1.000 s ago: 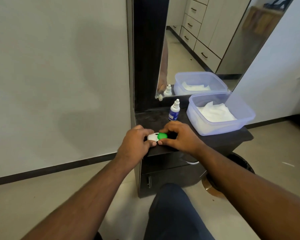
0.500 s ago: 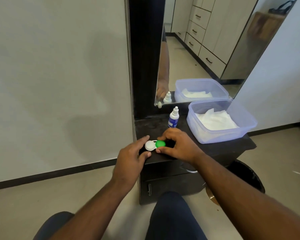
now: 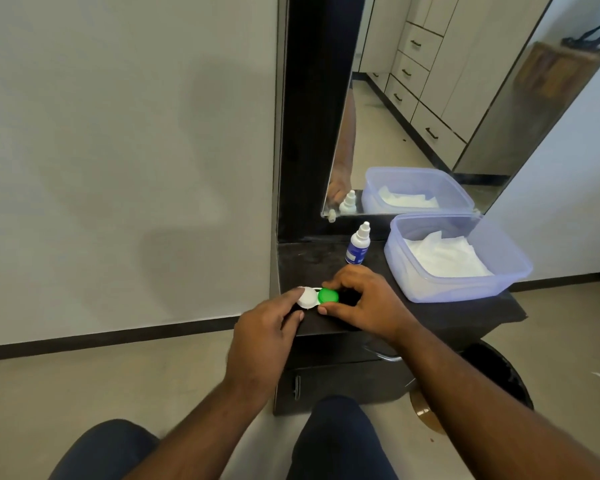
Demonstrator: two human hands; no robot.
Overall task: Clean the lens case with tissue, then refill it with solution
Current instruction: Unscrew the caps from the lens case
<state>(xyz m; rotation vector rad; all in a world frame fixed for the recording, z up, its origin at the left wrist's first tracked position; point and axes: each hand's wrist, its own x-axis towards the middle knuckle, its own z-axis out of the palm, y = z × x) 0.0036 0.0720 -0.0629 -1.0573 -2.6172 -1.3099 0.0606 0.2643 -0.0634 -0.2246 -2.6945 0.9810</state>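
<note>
Left hand [image 3: 264,336] pinches round white plastic cap [image 3: 307,297]; right hand [image 3: 364,306] pinches round green cap [image 3: 328,295]. Translucent lilac plastic tub [image 3: 465,285] holds crumpled white tissue [image 3: 445,256].

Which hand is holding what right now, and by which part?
Left hand pinches the white cap, lifted and tilted. Right hand holds the lens case at its green-capped end, between index finger and thumb, against the dark counter.

The lens case [image 3: 317,297], one cap white and one green, lies near the table's [image 3: 465,313] front edge. Behind stands the capped solution bottle [image 3: 358,244]; tissues [image 3: 447,258] fill a clear tub [image 3: 465,289].
</note>
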